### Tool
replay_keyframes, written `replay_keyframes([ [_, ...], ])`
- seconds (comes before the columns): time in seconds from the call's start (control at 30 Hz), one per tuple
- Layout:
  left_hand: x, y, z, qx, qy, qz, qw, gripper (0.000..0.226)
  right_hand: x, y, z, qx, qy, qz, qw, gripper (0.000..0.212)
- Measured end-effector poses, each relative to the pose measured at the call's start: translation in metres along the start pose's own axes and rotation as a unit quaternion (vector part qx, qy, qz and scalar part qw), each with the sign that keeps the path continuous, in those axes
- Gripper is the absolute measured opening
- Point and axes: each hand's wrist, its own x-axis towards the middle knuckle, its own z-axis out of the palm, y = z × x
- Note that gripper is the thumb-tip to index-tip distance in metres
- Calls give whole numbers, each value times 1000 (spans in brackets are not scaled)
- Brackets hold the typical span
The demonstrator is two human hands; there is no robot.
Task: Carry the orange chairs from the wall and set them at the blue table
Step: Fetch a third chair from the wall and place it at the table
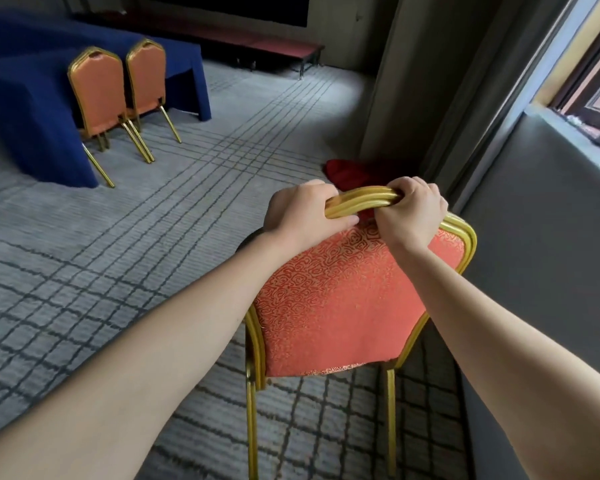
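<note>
Closest in, the orange chair (343, 299) shows only its patterned back. Its seat is hidden behind that, and its gold legs are cut off by the lower edge, so whether they touch the carpet (153, 237) cannot be told. The left hand (298, 216) and right hand (413, 209) both curl tightly round its top rail (361, 199), fingertips tucked out of sight. A grey wall (551, 237) stands just right of this chair. Just beyond it lies a red cloth (343, 171), partly hidden by the hands. Far beyond and to its left, two more orange chairs (97, 88) stand against the blue table (21, 98), seats concealed.
</note>
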Motion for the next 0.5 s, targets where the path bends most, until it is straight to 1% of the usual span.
replay_keyframes([
  [0.13, 55, -59, 8, 28, 10, -10, 1000, 44, 47, -20, 72, 24, -12, -6, 1000, 26],
  [0.27, 127, -135, 16, 52, 28, -53, 997, 47, 113, -50, 170, 54, -33, -26, 998, 27],
  [0.5, 247, -266, 14, 79, 54, -133, 987, 41, 225, -120, 335, 112, -77, -74, 988, 21],
])
